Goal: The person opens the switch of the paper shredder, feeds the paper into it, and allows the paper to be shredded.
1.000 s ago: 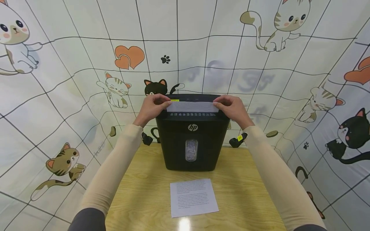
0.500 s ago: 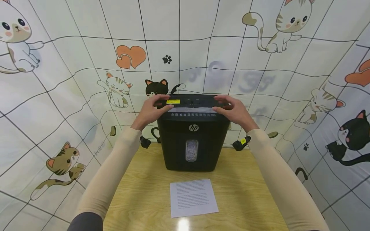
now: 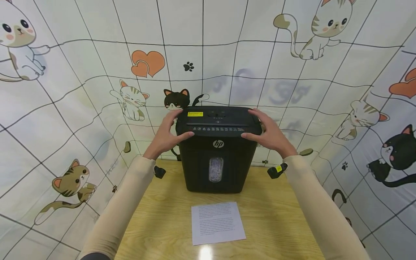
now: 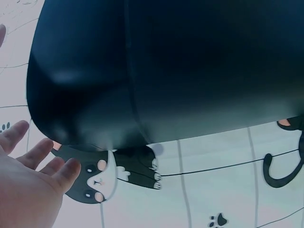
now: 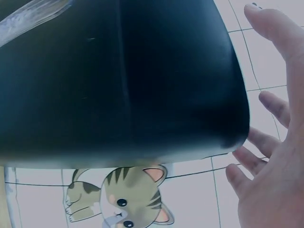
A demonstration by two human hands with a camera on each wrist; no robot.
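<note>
Both left hand [image 3: 167,135] and right hand [image 3: 270,135] are spread wide beside the black shredder [image 3: 218,152] on the table [image 3: 157,224]; it looks heavy, hard and slippery, best held by both sides

Left bare hand [image 3: 166,134] and right bare hand [image 3: 271,134] are kinda framing the top corners of a black tapered plastic HP shredder [image 3: 199,160], fingers loosely spread, thumbs out front. Can't tell if they're touching it. Yellow rectangular label [image 3: 195,114] sits just inside the left fingertips. Down between the hands, a clear rounded window [image 3: 216,167] shows pale shreds [image 3: 215,174]. Further below them, a white printed paper sheet [image 3: 218,223] lies on a light wood table [image 3: 162,206]. Behind both hands: white gridded cartoon-cat backdrop [image 3: 216,59].
</note>
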